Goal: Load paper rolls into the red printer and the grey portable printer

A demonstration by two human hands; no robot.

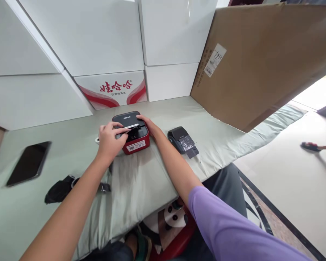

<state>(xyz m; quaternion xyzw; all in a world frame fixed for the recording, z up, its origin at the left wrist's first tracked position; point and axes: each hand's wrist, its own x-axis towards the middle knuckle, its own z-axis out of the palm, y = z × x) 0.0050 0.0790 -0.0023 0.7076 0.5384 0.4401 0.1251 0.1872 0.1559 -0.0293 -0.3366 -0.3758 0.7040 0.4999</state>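
Observation:
A small boxy device [135, 144] with a black top, a red body and a white label on its front stands on the covered table. My right hand [146, 124] is wrapped round its far right corner, the fingers on the black lid. Over the left part of its top is my left hand [111, 137], thumb and fingers bent together near a glossy panel and a white strip. Whatever lies between those fingertips is too small and dark to make out. Just right of the device sits a black handheld card terminal [182, 140] with a printed label.
White boxes [108, 36] and a box with red Chinese lettering [112, 90] line the back. A big cardboard box [260, 65] leans at right. A phone [29, 164] and a black pouch-like item [59, 190] lie left. A brush [311, 146] is on the floor.

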